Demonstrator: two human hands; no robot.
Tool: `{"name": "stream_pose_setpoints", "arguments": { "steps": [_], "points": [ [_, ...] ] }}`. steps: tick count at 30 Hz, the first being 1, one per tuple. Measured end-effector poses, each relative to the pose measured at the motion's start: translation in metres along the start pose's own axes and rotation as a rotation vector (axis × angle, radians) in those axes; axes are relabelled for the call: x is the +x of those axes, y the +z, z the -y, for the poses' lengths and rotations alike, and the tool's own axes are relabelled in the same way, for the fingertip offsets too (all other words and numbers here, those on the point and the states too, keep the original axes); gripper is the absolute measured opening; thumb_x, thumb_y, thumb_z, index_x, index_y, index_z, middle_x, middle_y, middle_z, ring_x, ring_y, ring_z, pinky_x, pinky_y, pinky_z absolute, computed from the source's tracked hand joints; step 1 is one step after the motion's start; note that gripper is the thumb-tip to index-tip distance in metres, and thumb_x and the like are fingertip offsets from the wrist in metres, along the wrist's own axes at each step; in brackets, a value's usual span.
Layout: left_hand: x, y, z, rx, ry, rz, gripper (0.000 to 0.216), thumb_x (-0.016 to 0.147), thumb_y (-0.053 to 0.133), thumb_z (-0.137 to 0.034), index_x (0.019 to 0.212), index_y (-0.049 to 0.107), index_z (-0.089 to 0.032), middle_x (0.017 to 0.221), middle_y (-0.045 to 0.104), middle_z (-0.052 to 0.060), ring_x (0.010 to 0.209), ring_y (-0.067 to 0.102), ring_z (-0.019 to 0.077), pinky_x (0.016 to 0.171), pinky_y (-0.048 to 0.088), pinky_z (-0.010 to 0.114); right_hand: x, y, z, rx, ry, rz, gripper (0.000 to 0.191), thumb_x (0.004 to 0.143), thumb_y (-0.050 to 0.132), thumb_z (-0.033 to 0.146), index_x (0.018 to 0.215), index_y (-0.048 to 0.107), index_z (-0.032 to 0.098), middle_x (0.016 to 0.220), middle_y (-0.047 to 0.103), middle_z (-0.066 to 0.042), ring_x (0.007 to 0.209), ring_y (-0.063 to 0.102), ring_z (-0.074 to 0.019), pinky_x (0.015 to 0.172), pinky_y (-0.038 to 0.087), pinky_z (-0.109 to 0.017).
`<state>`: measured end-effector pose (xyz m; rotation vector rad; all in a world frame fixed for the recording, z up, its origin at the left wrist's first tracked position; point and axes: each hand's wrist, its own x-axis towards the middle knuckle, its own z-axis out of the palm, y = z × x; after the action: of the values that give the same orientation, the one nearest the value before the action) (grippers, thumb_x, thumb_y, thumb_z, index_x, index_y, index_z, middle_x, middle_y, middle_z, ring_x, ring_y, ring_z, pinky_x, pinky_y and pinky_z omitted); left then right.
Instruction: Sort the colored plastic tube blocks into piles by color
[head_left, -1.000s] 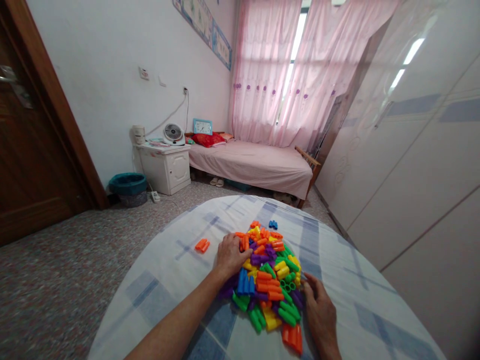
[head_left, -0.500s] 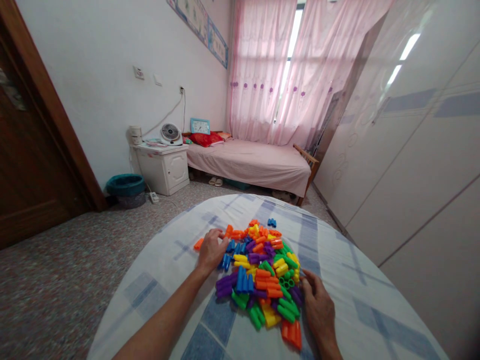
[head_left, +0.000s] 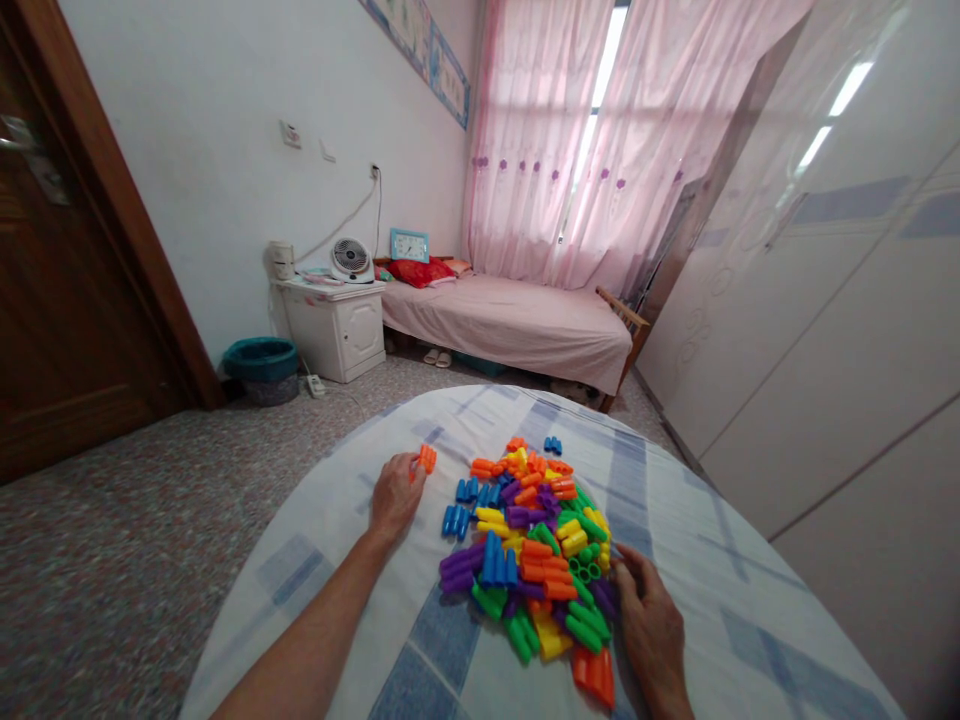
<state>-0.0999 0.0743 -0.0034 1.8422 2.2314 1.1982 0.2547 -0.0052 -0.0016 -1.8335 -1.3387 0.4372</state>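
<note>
A heap of plastic toy blocks (head_left: 517,515), each made of joined round tubes, lies on the table in orange, blue, purple, yellow and green. Left of the heap, my left hand (head_left: 396,497) has its fingers closed on an orange tube block (head_left: 427,458). More orange shows beside those fingertips, partly hidden by them. My right hand (head_left: 651,615) rests on the cloth against the heap's right side, fingers loosely curved and thumb apart, with nothing seen in it. Its fingertips are close to yellow and purple blocks.
A checked cloth covers the round table (head_left: 315,620). One blue block (head_left: 553,445) lies apart behind the heap. Beyond stand a bed (head_left: 517,320), a white cabinet (head_left: 330,330) with a fan (head_left: 351,258), a bin (head_left: 262,370) and a wardrobe (head_left: 810,330).
My left hand has moved left, away from the heap, carrying an orange block with it. My right hand stays beside the heap. The view has shifted slightly.
</note>
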Motion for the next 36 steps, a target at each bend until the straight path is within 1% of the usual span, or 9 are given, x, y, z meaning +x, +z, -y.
{"name": "stream_pose_setpoints", "arguments": {
  "steps": [5, 9, 14, 20, 23, 26, 30, 33, 36],
  "points": [
    [-0.001, 0.009, -0.001, -0.017, 0.174, -0.041, 0.037, 0.087, 0.041, -0.028, 0.120, 0.054, -0.016, 0.125, 0.055, 0.011, 0.120, 0.047, 0.0217, 0.105, 0.036, 0.037, 0.000, 0.000, -0.001, 0.008, -0.004, -0.012, 0.049, 0.079, 0.039, 0.055, 0.109, 0.062, 0.022, 0.109, 0.067, -0.007, 0.099, 0.061, -0.0256, 0.085, 0.044, -0.035],
    [0.003, 0.018, -0.003, 0.024, 0.253, 0.060, 0.033, 0.086, 0.044, -0.026, 0.115, 0.057, -0.015, 0.121, 0.059, 0.011, 0.120, 0.047, 0.0230, 0.108, 0.033, 0.043, 0.000, 0.000, 0.001, 0.020, -0.010, -0.007, 0.049, 0.080, 0.038, 0.054, 0.108, 0.062, 0.022, 0.108, 0.067, -0.008, 0.098, 0.061, -0.0252, 0.084, 0.044, -0.035],
    [0.013, 0.018, -0.029, 0.057, 0.267, 0.040, 0.032, 0.084, 0.047, -0.024, 0.111, 0.060, -0.015, 0.125, 0.057, 0.012, 0.125, 0.042, 0.0258, 0.108, 0.033, 0.045, -0.001, 0.000, 0.002, 0.022, -0.005, -0.013, 0.048, 0.079, 0.039, 0.053, 0.108, 0.062, 0.022, 0.104, 0.068, -0.008, 0.095, 0.062, -0.0247, 0.081, 0.045, -0.034],
    [0.024, 0.028, -0.073, 0.050, 0.372, 0.369, 0.034, 0.079, 0.056, -0.026, 0.112, 0.062, -0.017, 0.117, 0.063, 0.007, 0.118, 0.049, 0.0216, 0.107, 0.032, 0.035, 0.000, 0.001, 0.001, 0.015, -0.002, -0.016, 0.048, 0.079, 0.039, 0.053, 0.107, 0.063, 0.022, 0.103, 0.069, -0.007, 0.093, 0.062, -0.0249, 0.080, 0.045, -0.034],
    [0.025, 0.037, -0.083, 0.069, 0.353, 0.411, 0.034, 0.073, 0.061, -0.022, 0.106, 0.064, -0.018, 0.104, 0.066, 0.008, 0.105, 0.056, 0.0215, 0.094, 0.041, 0.032, 0.001, 0.001, 0.000, 0.002, 0.012, -0.016, 0.049, 0.078, 0.039, 0.053, 0.109, 0.062, 0.021, 0.102, 0.069, -0.008, 0.093, 0.062, -0.0261, 0.077, 0.045, -0.034],
    [0.024, 0.040, -0.086, 0.078, 0.304, 0.395, 0.029, 0.076, 0.059, -0.025, 0.104, 0.064, -0.018, 0.097, 0.065, 0.009, 0.096, 0.059, 0.0209, 0.085, 0.044, 0.030, 0.001, 0.001, 0.000, 0.010, 0.020, -0.007, 0.048, 0.079, 0.037, 0.052, 0.109, 0.061, 0.022, 0.104, 0.068, -0.008, 0.094, 0.062, -0.0258, 0.078, 0.045, -0.034],
    [0.024, 0.029, -0.079, 0.062, 0.277, 0.325, 0.035, 0.079, 0.058, -0.032, 0.112, 0.060, -0.019, 0.102, 0.061, 0.008, 0.099, 0.055, 0.0195, 0.088, 0.042, 0.029, 0.000, 0.001, 0.000, 0.029, 0.013, 0.000, 0.046, 0.080, 0.037, 0.051, 0.108, 0.060, 0.022, 0.105, 0.068, -0.007, 0.096, 0.061, -0.0247, 0.082, 0.044, -0.034],
    [0.029, 0.014, -0.060, 0.083, 0.236, 0.197, 0.040, 0.080, 0.056, -0.033, 0.118, 0.057, -0.018, 0.104, 0.058, 0.009, 0.100, 0.053, 0.0217, 0.091, 0.041, 0.032, -0.001, 0.001, 0.002, 0.032, -0.009, 0.002, 0.047, 0.080, 0.036, 0.051, 0.107, 0.061, 0.022, 0.106, 0.067, -0.008, 0.096, 0.061, -0.0249, 0.082, 0.044, -0.034],
    [0.033, 0.002, -0.032, 0.139, 0.109, 0.079, 0.040, 0.080, 0.053, -0.033, 0.117, 0.058, -0.017, 0.102, 0.058, 0.010, 0.096, 0.054, 0.0235, 0.091, 0.042, 0.035, 0.000, 0.002, 0.003, 0.023, -0.013, -0.005, 0.047, 0.080, 0.036, 0.052, 0.107, 0.061, 0.022, 0.106, 0.067, -0.008, 0.097, 0.061, -0.0251, 0.082, 0.044, -0.034]
  ]
}}
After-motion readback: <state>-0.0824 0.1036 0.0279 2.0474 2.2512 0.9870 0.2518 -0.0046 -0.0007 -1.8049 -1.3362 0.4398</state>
